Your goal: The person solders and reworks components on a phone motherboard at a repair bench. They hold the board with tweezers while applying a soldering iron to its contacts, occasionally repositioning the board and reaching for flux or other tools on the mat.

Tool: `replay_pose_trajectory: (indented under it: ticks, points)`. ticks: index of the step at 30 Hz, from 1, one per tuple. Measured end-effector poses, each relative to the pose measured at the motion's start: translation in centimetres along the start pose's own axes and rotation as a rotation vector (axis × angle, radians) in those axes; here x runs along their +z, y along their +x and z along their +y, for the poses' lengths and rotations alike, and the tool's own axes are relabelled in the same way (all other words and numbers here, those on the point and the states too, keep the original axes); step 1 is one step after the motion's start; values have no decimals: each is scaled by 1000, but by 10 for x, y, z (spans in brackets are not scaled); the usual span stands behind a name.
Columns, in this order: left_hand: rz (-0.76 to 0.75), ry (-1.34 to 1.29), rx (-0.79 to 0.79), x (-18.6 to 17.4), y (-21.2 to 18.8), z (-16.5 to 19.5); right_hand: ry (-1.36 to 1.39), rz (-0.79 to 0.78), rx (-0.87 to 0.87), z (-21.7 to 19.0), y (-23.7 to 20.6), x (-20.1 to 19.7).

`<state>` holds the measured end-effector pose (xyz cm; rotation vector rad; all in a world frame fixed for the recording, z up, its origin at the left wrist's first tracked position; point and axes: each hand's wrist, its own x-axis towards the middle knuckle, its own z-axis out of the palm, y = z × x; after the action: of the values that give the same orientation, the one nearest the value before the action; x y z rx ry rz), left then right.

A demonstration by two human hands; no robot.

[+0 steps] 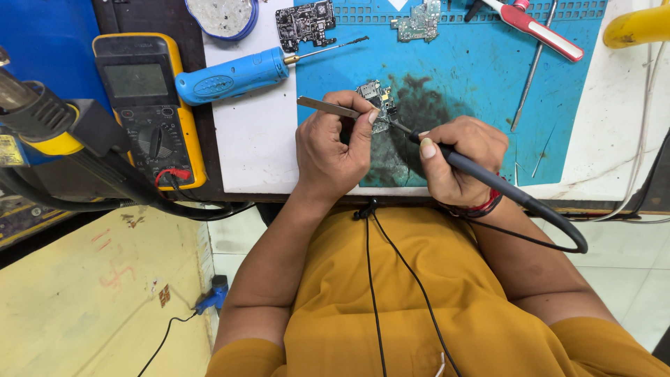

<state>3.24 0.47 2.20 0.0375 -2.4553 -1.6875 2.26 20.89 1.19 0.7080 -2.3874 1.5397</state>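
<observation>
Closest to the camera was the person's mustard-yellow shirt with two thin black cables running down the front. Just past that, both hands were up on the edge of the white worktop.

The right hand had its fingers wrapped pen-style around a slim black soldering iron handle, cord looping off toward the right, and the metal tip was down on a small green circuit board. There was a red thread band on that wrist. The left hand was pinched shut on a pair of silver metal tweezers, thumb and forefinger squeezing them, and the tips were right at the board, though I couldn't tell if they were actually gripping it. The board itself sat on a blue silicone work mat, right on a dark scorched patch of it, between the two hands.

To the left was a yellow digital multimeter with a black dial, plus a black and yellow hot air gun nozzle poking in from the edge. Further back lay a light blue plastic-handled screwdriver, then a black circuit board, another greenish board, a red-and-white handled tool and a round blue-rimmed dish at the very top.
</observation>
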Motion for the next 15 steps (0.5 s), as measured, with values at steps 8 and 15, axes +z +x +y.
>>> replay_pose_trajectory:
  ticks: [8,15]
  points:
    - [-4,-7,-1,0,0,1,-5,-2,10,0,0,0]
    - [-12,-11,-2,0,0,-1,-9,1,8,0,0,0]
